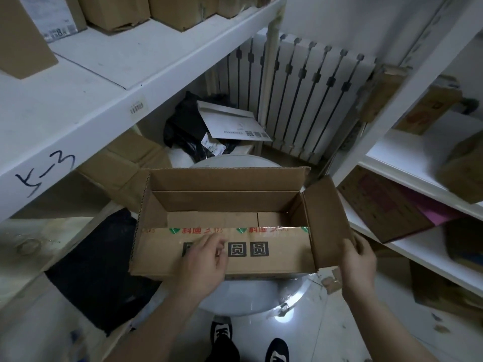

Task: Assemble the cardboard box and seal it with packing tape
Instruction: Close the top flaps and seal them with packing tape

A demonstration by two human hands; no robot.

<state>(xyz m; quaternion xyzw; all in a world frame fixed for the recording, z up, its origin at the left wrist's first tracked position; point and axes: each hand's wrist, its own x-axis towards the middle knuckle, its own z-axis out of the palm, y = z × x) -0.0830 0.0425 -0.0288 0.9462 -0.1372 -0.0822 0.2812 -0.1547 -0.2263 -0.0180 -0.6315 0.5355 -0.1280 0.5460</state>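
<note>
Left hand point(206, 254) lies on the near flap of the cardboard box point(227, 202), fingers curled; grip cannot be determined. Right hand point(359, 259) pinches the box's right end flap. Box sits open-topped on a round white tabletop point(261, 296).

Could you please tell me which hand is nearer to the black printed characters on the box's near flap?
Left. The left hand partly covers the leftmost of the black characters; the right hand holds the end flap, apart from them.
</note>
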